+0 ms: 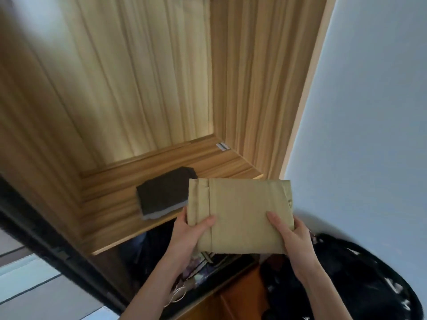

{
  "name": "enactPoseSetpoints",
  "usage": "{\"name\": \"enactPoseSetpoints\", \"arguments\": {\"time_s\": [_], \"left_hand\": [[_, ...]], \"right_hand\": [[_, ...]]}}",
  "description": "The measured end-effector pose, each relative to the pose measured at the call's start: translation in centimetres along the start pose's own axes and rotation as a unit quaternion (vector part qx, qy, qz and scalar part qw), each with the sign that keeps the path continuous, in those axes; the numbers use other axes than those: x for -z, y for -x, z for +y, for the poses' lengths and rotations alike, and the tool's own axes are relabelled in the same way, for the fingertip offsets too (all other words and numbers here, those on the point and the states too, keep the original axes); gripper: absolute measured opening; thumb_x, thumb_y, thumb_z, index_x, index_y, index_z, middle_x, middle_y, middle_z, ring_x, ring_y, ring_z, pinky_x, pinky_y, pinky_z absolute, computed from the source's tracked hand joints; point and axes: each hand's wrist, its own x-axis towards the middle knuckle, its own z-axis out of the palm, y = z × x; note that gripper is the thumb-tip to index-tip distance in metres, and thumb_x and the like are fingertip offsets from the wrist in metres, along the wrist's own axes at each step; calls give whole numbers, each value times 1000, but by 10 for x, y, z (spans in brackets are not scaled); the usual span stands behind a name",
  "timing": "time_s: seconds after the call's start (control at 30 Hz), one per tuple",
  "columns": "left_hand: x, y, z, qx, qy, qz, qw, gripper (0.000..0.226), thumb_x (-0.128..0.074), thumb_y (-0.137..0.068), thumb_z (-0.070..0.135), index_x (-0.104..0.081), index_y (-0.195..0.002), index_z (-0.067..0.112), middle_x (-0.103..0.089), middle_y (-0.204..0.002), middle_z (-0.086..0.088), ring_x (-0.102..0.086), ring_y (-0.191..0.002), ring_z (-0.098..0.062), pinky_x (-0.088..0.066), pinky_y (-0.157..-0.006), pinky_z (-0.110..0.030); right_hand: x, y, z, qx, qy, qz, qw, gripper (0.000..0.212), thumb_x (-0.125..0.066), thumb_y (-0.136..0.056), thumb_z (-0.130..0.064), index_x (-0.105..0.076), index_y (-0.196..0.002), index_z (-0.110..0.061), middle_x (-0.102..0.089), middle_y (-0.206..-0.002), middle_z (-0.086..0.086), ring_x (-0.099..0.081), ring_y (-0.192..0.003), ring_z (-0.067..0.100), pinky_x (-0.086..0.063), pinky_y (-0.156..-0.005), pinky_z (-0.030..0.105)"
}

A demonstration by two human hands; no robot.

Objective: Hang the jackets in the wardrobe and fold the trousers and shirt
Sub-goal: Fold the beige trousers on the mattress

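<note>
Folded khaki garment point(242, 213) (shirt or trousers, cannot tell) held flat in front of wardrobe point(143, 88), above front edge of wooden shelf point(120, 232). Left hand point(188, 236) gripping near left corner, thumb on top, fingers curled beneath. Right hand point(292, 239) gripping near right corner same way, thumb stretched across fabric. Folded dark grey garment point(163, 192) lying on shelf, just behind and left of khaki one, lighter grey layer showing along front edge. Small white tag point(223, 146) at shelf's back right corner.

2 hands point(184, 236), 2 folded garments point(242, 215), 1 wardrobe shelf point(208, 158).
</note>
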Motion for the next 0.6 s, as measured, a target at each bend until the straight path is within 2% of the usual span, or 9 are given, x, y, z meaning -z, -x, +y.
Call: {"name": "enactPoseSetpoints", "arguments": {"time_s": [0.1,0.17,0.3,0.4,0.47,0.6], "left_hand": [[16,-20,4,-12,8,57,998,84,-99,-49,43,-63,-124,31,-79,-111,5,-76,-99,-15,-62,-72,-27],[28,-31,6,-24,13,91,996,86,-99,-51,41,-62,-127,28,-79,-112,3,-76,-101,-17,-62,-73,-27],[51,-44,13,-35,22,168,985,85,-98,-48,40,-63,-123,26,-79,-109,2,-76,-100,-19,-62,-77,-34],[69,-51,21,-39,35,210,976,81,-101,-50,35,-63,-120,25,-80,-105,3,-77,-97,-19,-63,-75,-33],[82,-58,27,-41,37,224,973,71,-102,-58,28,-63,-117,25,-80,-102,4,-78,-93,-17,-63,-72,-31],[106,-78,33,-53,49,260,963,51,-94,-70,20,-65,-113,24,-81,-97,4,-78,-89,-16,-62,-68,-28]], "right_hand": [[-28,-42,-4,-8,-10,-61,998,58,-88,-68,-53,-68,-119,-32,-79,-106,-13,-76,-94,9,-61,-69,22],[-49,-67,-3,-15,-14,-98,995,57,-89,-68,-51,-67,-118,-35,-79,-107,-13,-76,-96,10,-62,-74,26],[-92,-103,0,-24,-11,-154,988,55,-88,-74,-45,-69,-122,-29,-79,-111,-10,-76,-99,12,-61,-79,29],[-125,-125,-1,-39,-6,-195,980,55,-90,-73,-44,-69,-121,-28,-80,-110,-8,-76,-98,14,-61,-82,33],[-148,-138,-2,-42,7,-216,976,48,-90,-75,-44,-69,-116,-31,-80,-105,-11,-77,-93,11,-61,-78,33],[-189,-162,1,-33,9,-235,971,37,-89,-79,-39,-71,-111,-30,-80,-100,-13,-76,-86,6,-60,-64,20]]}}
